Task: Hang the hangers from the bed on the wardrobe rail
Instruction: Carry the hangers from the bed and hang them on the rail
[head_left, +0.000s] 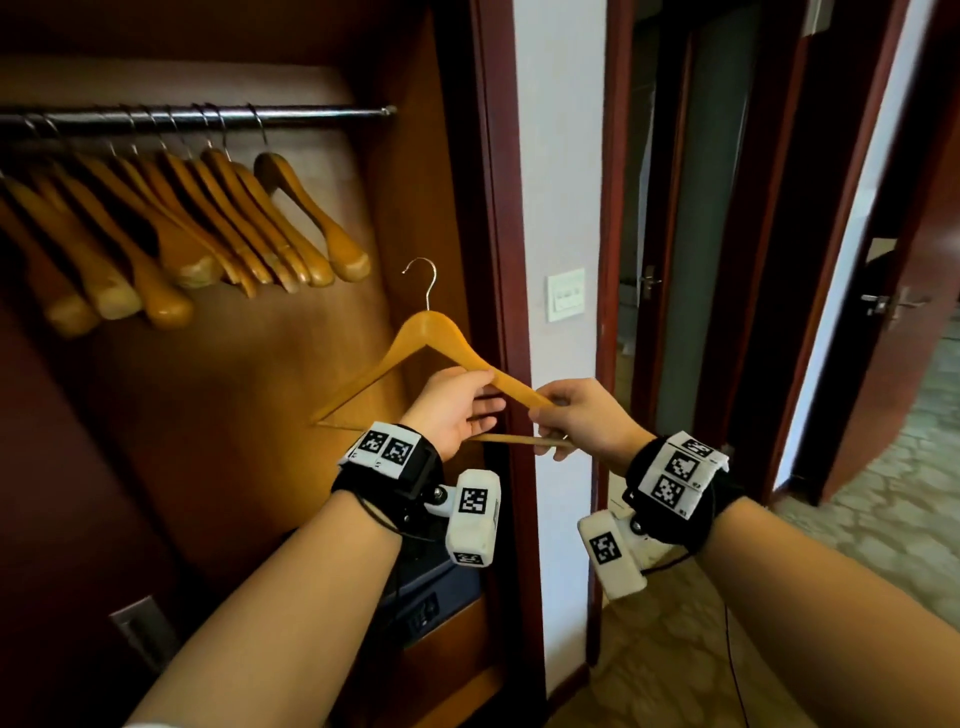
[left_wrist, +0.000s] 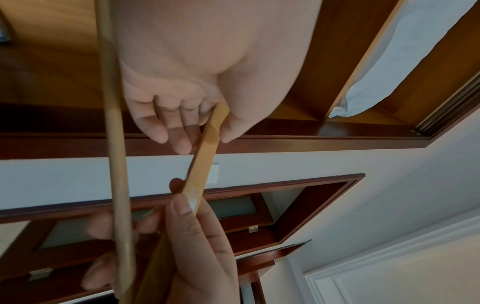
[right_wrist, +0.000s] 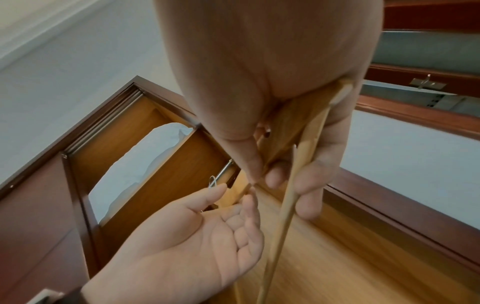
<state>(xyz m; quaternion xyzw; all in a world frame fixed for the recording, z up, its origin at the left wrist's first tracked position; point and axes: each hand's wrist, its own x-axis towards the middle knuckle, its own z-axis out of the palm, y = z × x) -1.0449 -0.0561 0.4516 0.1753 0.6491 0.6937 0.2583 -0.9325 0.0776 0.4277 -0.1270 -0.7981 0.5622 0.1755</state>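
Pinching one hanger, both hands sit below the rail's free end.

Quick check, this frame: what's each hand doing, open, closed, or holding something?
Left hand: pinches the wooden hanger on its sloping arm.
Right hand: grips the same hanger at its end.

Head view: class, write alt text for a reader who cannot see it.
Two hands hold one wooden hanger before an open wardrobe: the left hand pinches its right arm, the right hand grips the right end. Its hook is below the rail, where other wooden hangers hang.
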